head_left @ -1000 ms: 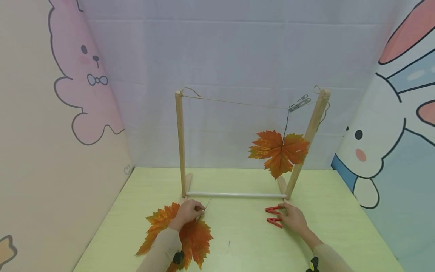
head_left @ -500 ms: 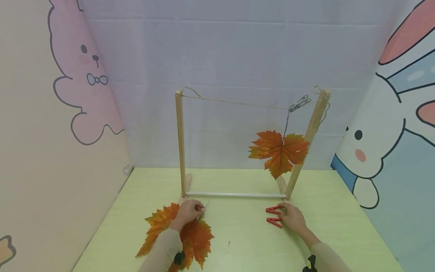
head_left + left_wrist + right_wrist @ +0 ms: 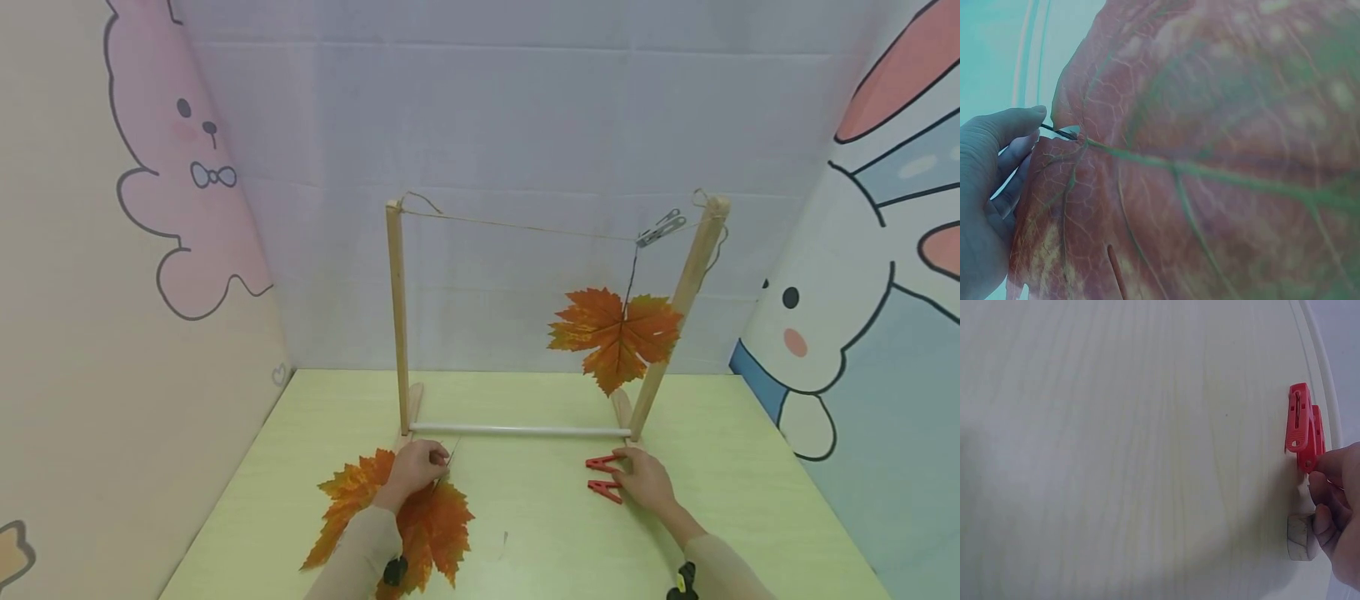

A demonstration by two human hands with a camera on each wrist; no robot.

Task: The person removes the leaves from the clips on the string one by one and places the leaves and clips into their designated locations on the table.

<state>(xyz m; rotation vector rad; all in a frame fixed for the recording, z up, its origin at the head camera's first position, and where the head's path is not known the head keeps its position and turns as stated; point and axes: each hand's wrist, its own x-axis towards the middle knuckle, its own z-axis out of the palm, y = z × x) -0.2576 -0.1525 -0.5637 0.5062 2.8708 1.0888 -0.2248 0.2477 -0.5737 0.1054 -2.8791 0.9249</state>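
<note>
My left hand point(image 3: 422, 468) pinches the thin dark stem point(image 3: 1060, 132) of an orange artificial maple leaf point(image 3: 438, 529), which fills most of the left wrist view. Another orange leaf part point(image 3: 352, 492) spreads out on the left, partly hidden by my forearm. At the right, my right hand point(image 3: 647, 482) has thumb and finger on the end of the farther red clothespin point(image 3: 602, 463). Beside it on the table lies a second red clothespin point(image 3: 605, 491), nearer to me; the right wrist view shows this near clothespin point(image 3: 1298, 417) overlapping the other.
A wooden frame stands behind my hands, with a left post point(image 3: 398, 325), a right post point(image 3: 678, 321) and a white bar point(image 3: 517, 431) low between them. From its string point(image 3: 525, 227), a grey clothespin point(image 3: 660, 229) holds a hanging maple leaf point(image 3: 618, 337).
The leaf at my left hand has shifted very slightly, and its stem tip has moved a touch left. My right hand and the red clothespins stay nearly still.
</note>
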